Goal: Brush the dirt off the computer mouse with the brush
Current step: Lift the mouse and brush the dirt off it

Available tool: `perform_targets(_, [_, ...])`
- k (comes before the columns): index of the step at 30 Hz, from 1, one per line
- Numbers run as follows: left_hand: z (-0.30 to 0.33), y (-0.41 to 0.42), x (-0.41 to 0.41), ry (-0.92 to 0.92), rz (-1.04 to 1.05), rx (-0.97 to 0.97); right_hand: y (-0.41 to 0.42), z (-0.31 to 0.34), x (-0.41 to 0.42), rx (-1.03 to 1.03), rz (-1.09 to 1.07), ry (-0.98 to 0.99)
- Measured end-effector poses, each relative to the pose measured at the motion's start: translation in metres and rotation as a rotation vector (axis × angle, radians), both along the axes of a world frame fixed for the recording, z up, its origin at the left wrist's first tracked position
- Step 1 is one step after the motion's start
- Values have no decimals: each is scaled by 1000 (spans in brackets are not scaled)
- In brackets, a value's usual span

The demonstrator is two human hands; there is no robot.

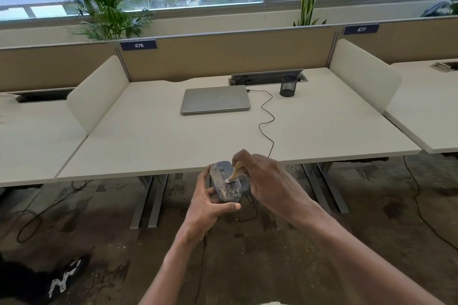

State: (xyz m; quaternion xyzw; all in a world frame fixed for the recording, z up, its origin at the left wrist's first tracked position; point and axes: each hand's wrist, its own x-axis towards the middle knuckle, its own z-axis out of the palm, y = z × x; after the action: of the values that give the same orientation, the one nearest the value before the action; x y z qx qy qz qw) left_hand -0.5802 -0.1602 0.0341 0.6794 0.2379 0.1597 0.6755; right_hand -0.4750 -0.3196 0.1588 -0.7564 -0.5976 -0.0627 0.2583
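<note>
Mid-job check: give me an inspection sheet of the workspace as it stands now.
Surface: pale desk, mostly bare.
Job's things: mouse held in front of the desk edge, speckled with dirt; brush bristles touching its top.
Clutter: closed laptop; mesh cup.
Hands: left hand grips the mouse; right hand holds the brush.
Cables: black cable runs from the laptop toward the desk's front edge; more cables on the floor.
Surroundings: dividers, plants, windows with blinds, shoe on stained floor.
</note>
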Motion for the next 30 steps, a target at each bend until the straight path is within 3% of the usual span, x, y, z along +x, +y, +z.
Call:
perform_targets(11, [4,-2,-1,-18,30,-19,-7,-5,4,11,-16,32])
perform_targets(30, [4,1,2,-34,39,-53,-14,-16,19,201,-94,243])
